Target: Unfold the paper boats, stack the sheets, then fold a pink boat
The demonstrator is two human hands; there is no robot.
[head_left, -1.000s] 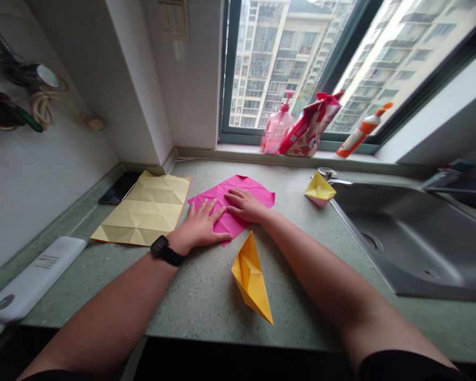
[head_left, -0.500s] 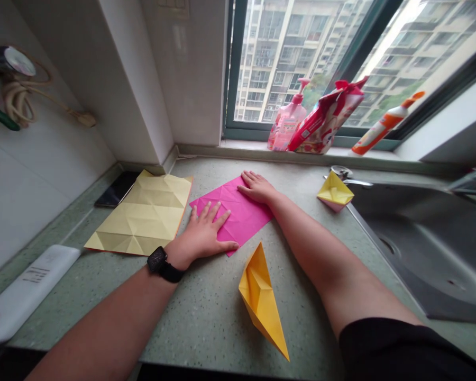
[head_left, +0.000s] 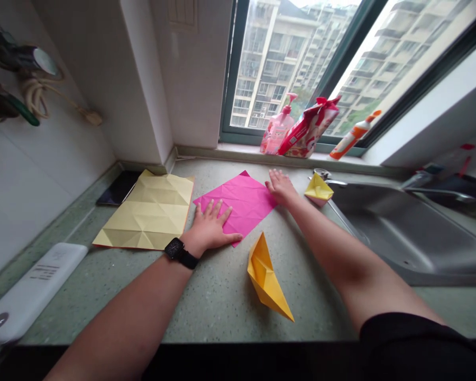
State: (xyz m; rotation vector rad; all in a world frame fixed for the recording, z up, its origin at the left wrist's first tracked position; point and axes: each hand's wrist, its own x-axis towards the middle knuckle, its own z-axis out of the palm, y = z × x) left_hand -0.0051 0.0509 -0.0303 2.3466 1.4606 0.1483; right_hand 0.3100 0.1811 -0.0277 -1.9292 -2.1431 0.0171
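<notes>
A creased sheet of pink paper [head_left: 246, 198] lies unfolded on the counter, one corner pointing toward the window. My left hand [head_left: 211, 225], with a black watch on the wrist, rests flat on its near left part, fingers spread. At the sheet's right corner is my right hand [head_left: 281, 189], palm down with the fingers stretched out; part of it lies over the paper's edge. An orange folded paper boat [head_left: 266, 278] stands nearer to me, between my forearms. Left of the pink sheet lies a creased pale yellow paper [head_left: 148, 209].
A small yellow folded paper boat [head_left: 318, 189] stands beside the steel sink [head_left: 384, 222] on the right. A dark phone [head_left: 117, 190] is partly under the yellow paper. At the left lies a white board-like object [head_left: 35, 291]. Bottles and a red bag [head_left: 309, 129] line the windowsill.
My right hand has slid right across the pink paper, from its far corner to its right corner. The left hand stays on the sheet. The camera view has shifted to the right.
</notes>
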